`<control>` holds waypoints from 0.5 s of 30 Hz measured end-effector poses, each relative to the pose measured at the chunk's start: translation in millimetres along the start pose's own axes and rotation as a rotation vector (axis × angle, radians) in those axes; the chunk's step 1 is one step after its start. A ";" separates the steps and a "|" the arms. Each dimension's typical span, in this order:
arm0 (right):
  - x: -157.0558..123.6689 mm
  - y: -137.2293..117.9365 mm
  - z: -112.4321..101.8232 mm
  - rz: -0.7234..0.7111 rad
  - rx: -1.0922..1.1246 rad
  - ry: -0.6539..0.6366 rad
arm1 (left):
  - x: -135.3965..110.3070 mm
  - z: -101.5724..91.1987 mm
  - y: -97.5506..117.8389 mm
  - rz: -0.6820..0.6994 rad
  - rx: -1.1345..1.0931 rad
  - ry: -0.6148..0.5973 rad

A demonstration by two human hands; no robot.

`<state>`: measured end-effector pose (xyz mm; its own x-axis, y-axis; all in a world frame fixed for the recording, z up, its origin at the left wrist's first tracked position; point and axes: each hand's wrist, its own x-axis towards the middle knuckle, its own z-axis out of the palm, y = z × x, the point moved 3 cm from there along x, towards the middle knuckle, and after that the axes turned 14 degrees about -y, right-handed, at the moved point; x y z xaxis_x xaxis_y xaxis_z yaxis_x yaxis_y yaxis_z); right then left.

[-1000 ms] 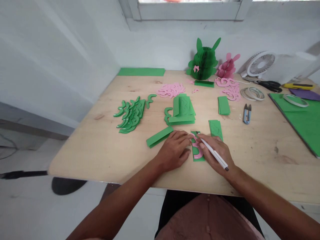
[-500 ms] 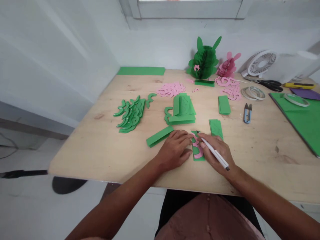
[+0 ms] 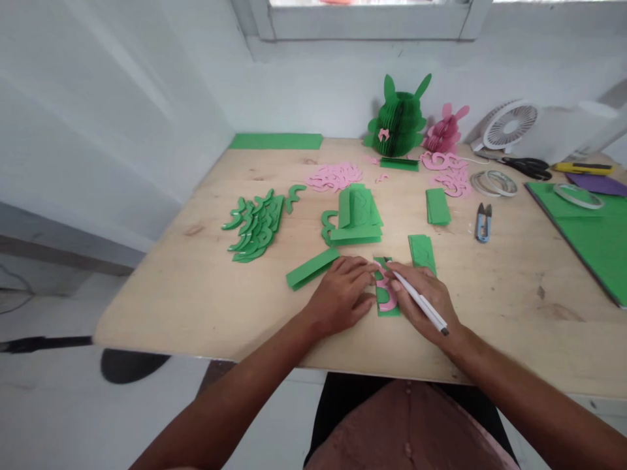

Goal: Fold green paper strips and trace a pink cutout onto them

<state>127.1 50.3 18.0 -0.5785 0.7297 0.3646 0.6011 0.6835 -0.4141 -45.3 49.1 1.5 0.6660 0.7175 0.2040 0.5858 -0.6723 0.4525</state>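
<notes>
My right hand is closed around a white pen, its tip down near the top of a pink curvy paper cutout. The cutout lies flat on a folded green paper strip on the table. My left hand rests at the left side of the cutout, fingers stretched out and fingertips touching its upper edge. Beside that hand lies another folded green strip. The pen's tip is partly hidden by my right fingers.
Green cutouts lie stacked at left, pink cutouts behind. Folded green papers sit ahead. Thread snips, tape rolls, scissors and a green sheet are rightward. A green honeycomb paper figure stands by the wall.
The view has shifted very slightly. Both hands, the pen and the cutout hold nearly the same place.
</notes>
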 end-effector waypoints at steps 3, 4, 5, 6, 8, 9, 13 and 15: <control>0.4 -0.1 0.0 -0.004 0.006 -0.011 | -0.1 0.4 -0.3 -0.002 -0.005 0.001; 0.6 0.0 0.1 -0.003 0.008 -0.021 | -0.2 0.7 -0.5 -0.004 -0.007 -0.002; 0.7 0.1 0.2 0.001 0.009 -0.032 | -0.2 1.0 -0.8 -0.006 -0.009 -0.005; 0.8 0.2 0.3 0.004 0.010 -0.041 | -0.2 1.3 -1.2 -0.008 -0.009 -0.007; 0.9 0.3 0.4 0.008 0.017 -0.056 | -0.3 1.8 -1.6 -0.004 -0.010 -0.009; 1.0 0.3 0.5 0.009 0.021 -0.062 | -0.3 1.9 -1.7 -0.002 -0.010 -0.008; 1.5 0.0 0.4 0.004 0.029 -0.069 | -0.3 2.2 -2.1 0.000 -0.009 -0.006; 1.7 0.0 0.4 0.002 0.029 -0.073 | -0.2 2.2 -2.2 -0.004 -0.012 -0.010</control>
<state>125.9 51.5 18.3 -0.6165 0.7272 0.3020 0.5868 0.6800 -0.4396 -45.7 50.0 -1.4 0.6685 0.7180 0.1937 0.5825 -0.6675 0.4637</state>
